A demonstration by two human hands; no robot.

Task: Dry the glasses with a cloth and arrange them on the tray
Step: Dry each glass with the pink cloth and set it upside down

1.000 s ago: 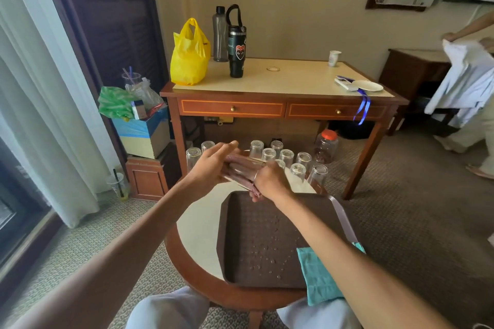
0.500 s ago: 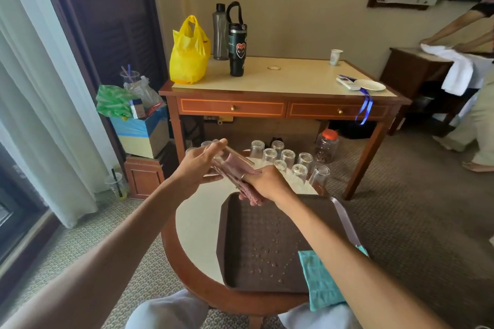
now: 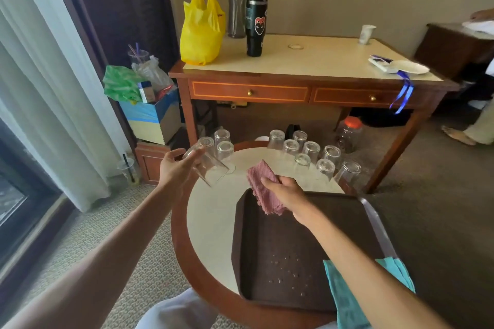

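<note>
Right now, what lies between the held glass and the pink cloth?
Only bare cream tabletop separates the glass from the cloth, as the head view shows.

Guest room, hotel type. Far: wooden writing desk [image 3: 320, 61], two brass-knobbed drawers [image 3: 250, 92]. Left: full-length curtains [image 3: 40, 75] at window [image 3: 10, 195]. Near: round table [image 3: 211, 216] with brown serving tray [image 3: 267, 235] and rows of identical upturned glasses [image 3: 311, 148]. Floor: patterned carpet [image 3: 433, 208].
</note>
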